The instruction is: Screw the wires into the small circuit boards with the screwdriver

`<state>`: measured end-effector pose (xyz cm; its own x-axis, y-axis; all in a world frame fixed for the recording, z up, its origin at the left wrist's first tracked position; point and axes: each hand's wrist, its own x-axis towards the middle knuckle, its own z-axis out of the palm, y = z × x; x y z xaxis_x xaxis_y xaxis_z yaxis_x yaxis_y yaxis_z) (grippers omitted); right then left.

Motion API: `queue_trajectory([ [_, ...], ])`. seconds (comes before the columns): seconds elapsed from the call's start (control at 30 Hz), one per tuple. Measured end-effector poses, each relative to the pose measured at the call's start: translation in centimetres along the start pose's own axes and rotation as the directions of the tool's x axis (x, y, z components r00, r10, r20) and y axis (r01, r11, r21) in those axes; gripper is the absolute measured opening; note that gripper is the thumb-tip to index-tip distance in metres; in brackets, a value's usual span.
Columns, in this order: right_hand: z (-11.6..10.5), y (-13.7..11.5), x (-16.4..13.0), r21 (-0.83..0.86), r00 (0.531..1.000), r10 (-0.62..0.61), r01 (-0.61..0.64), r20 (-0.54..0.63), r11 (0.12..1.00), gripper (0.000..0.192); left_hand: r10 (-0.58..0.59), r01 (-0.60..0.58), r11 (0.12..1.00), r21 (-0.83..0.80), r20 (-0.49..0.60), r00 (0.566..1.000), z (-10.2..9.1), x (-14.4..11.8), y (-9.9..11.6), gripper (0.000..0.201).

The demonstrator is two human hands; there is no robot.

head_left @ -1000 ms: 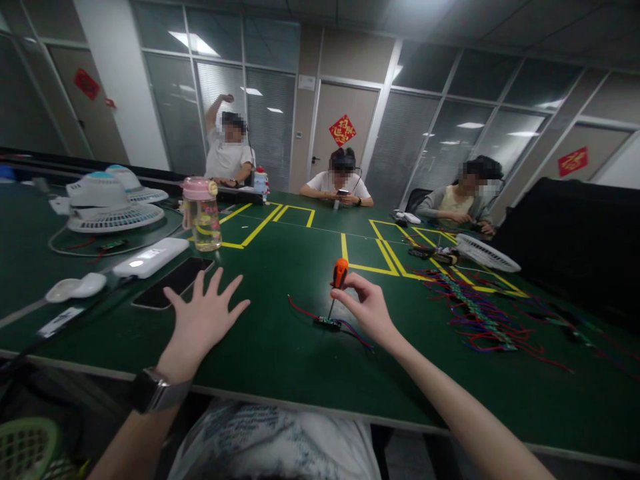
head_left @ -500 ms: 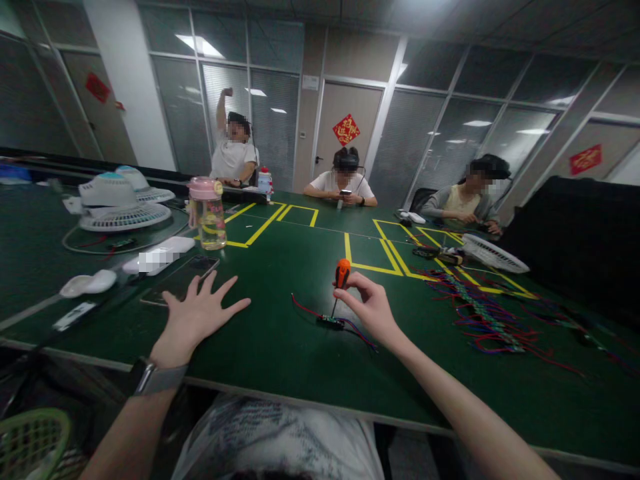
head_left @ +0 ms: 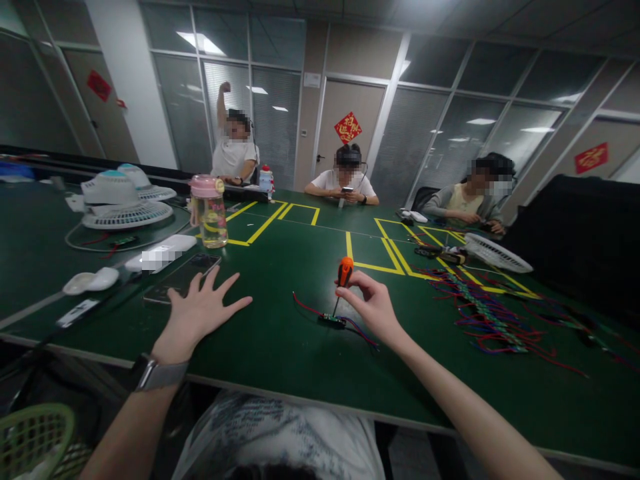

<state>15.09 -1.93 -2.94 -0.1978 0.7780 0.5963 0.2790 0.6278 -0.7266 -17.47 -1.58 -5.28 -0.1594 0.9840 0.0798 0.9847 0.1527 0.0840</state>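
My right hand (head_left: 373, 308) grips an orange-handled screwdriver (head_left: 342, 280), held nearly upright with its tip on a small green circuit board (head_left: 332, 321) that has red and blue wires trailing from it. My left hand (head_left: 197, 315) rests flat on the green table (head_left: 280, 347), fingers spread, holding nothing. It lies just in front of a black phone (head_left: 183, 277). A watch sits on that wrist.
At the left stand a pink-lidded bottle (head_left: 209, 211), white fan parts (head_left: 125, 203), a white power bank (head_left: 160, 254) and a white case (head_left: 91, 281). A heap of coloured wires (head_left: 480, 310) lies at right. Three people sit across the table. A green basket (head_left: 33, 440) is at lower left.
My hands have hardly moved; the view shifted slightly. The person at the far left has raised an arm higher.
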Motion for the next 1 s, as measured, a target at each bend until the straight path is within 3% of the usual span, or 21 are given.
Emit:
queue_trajectory([
  [0.4, 0.0, 0.0, 0.0, -0.006, 1.000, 0.009, -0.009, -0.002, 1.000, 0.014, 0.035, -0.034, 0.999, 0.010, -0.068, 0.997, 1.0, 0.3, -0.4, 0.081],
  [0.53, 0.1, 0.0, 0.0, -0.009, 1.000, 0.015, -0.015, -0.009, 1.000, 0.014, 0.160, -0.160, 0.987, 0.005, -0.127, 0.979, 2.0, 0.9, -0.7, 0.076],
  [0.7, 0.0, 0.0, 0.0, -0.009, 1.000, 0.015, -0.015, -0.004, 1.000, 0.014, 0.258, -0.260, 0.964, -0.060, -0.053, 0.965, 2.6, 1.5, -1.3, 0.073],
  [1.0, 0.1, 0.0, 0.0, -0.001, 1.000, 0.021, -0.021, -0.006, 1.000, 0.015, 0.210, -0.210, 0.975, -0.073, -0.006, 0.978, 2.1, 1.1, -1.0, 0.079],
])
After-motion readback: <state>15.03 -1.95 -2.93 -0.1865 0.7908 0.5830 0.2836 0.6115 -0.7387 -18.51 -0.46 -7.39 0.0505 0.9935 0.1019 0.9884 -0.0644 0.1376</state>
